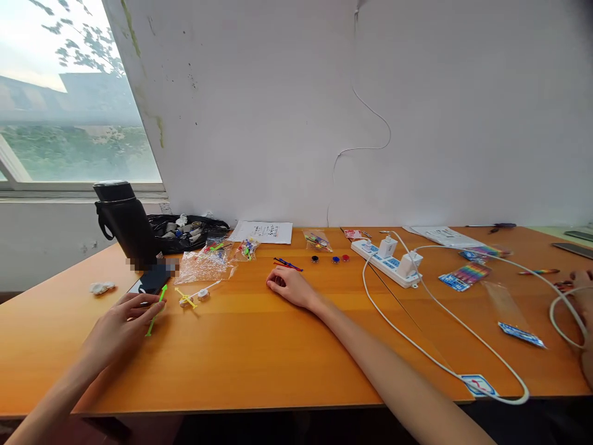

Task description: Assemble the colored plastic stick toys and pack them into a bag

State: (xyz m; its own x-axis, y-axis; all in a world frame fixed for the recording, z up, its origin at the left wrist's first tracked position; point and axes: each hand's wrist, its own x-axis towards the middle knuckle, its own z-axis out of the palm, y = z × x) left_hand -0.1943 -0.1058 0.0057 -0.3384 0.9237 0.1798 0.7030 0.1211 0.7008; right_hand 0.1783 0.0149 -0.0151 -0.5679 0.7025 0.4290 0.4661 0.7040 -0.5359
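Left hand (123,321) loosely pinches green stick (156,309); right hand (291,287) curled, empty, on table (259,352). Loose grip risks dropping stick onto yellow piece (186,300).

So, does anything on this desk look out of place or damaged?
Nothing looks broken or spilled. The white cable from the power strip loops past the table front edge, where it could snag. Small parts lie scattered: three round buttons and a crumpled tissue. The left hand holds a green stick.
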